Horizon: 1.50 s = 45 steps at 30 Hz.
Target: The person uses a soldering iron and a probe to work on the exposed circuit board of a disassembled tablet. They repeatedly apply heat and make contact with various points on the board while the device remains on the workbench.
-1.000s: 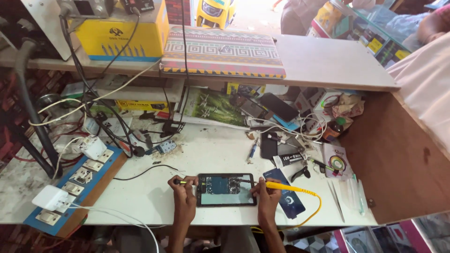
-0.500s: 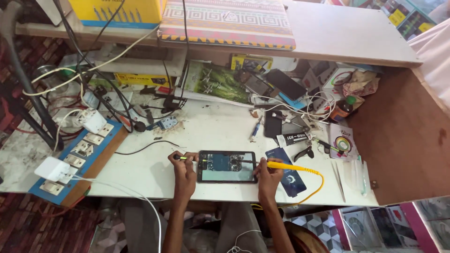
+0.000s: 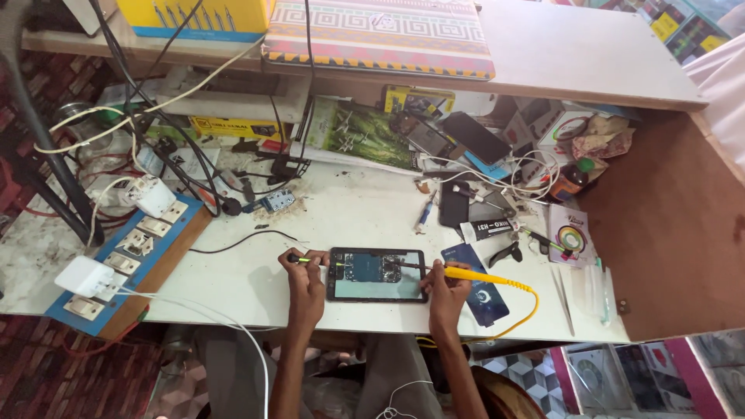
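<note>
Nothing has moved: right hand point(image 3: 444, 289) still grips the yellow soldering iron point(image 3: 473, 275) over the opened tablet point(image 3: 377, 274), left hand point(image 3: 305, 273) pinching a green-tipped tool point(image 3: 309, 260).

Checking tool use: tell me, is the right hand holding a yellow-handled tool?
Yes, the right hand grips a yellow-handled tool with its tip over the opened tablet.

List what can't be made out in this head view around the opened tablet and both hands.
- Opened tablet: circuit parts too small to identify.
- Yellow-handled tool in right hand: exact tip contact too small to see.
- Left hand: its thin green-tipped tool is partly hidden by the fingers.
- Yellow cable: runs off the table edge, end hidden.
</note>
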Motion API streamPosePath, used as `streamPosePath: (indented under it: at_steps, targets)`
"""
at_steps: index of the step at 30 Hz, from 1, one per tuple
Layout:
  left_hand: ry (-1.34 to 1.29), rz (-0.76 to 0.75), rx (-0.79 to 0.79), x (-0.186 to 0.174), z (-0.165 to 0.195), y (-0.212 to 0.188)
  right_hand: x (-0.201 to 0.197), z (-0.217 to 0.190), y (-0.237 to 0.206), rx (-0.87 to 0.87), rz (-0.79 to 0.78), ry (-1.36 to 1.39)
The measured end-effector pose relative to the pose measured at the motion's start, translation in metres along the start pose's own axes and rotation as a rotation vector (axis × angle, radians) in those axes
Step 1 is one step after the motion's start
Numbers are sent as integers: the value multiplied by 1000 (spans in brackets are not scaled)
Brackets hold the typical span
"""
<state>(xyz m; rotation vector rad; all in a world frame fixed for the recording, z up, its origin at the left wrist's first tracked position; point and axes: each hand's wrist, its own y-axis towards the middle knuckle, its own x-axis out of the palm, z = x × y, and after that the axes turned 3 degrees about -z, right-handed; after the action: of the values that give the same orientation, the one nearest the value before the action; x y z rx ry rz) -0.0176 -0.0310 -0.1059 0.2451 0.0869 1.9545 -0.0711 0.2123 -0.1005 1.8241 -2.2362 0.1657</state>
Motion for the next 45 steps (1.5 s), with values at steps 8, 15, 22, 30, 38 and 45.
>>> streamPosePath:
  at_steps: [8,15,22,30,38,45]
  targets:
    - [31,-32,138,-2,-4,-7,-2,0,-4,-19,5,-28]
    - [50,-28,121,-2,1,-7,0,-1,-5,-26,0,-26]
    - [9,-24,96,-2,-1,-10,-2,-2,-6,-34,-28,3]
    - [77,-10,110,-2,0,-3,1,2,-3,-61,-65,-37]
    - [113,-18,195,-1,-1,-2,0,4,-2,-78,-75,-41]
    - [158,10,180,0,3,-1,2,5,1,-70,33,-37]
